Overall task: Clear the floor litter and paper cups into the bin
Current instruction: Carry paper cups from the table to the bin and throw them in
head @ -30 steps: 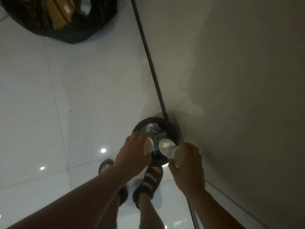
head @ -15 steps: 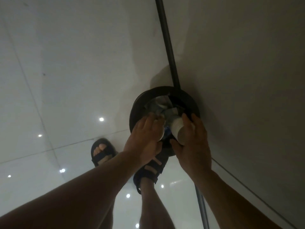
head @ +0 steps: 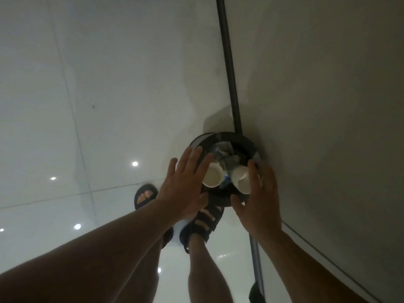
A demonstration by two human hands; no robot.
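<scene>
A round black bin (head: 197, 142) stands on the white tiled floor against the wall, with crumpled litter inside. Two white paper cups lie in its mouth: the left cup (head: 213, 177) and the right cup (head: 241, 179), both with their openings toward me. My left hand (head: 185, 184) hovers just left of the left cup, fingers spread straight, holding nothing. Just right of the right cup is my right hand (head: 260, 200), fingers straight and apart, also holding nothing.
The wall (head: 328, 106) rises on the right, with a dark skirting strip (head: 227, 62) along its foot. My feet in dark sandals (head: 205, 221) stand right in front of the bin. Glossy white floor tiles (head: 87, 84) stretch to the left.
Both hands came down over the bin with a cup in each, then let go. The cups now lie in the bin and both hands have spread open beside them.
</scene>
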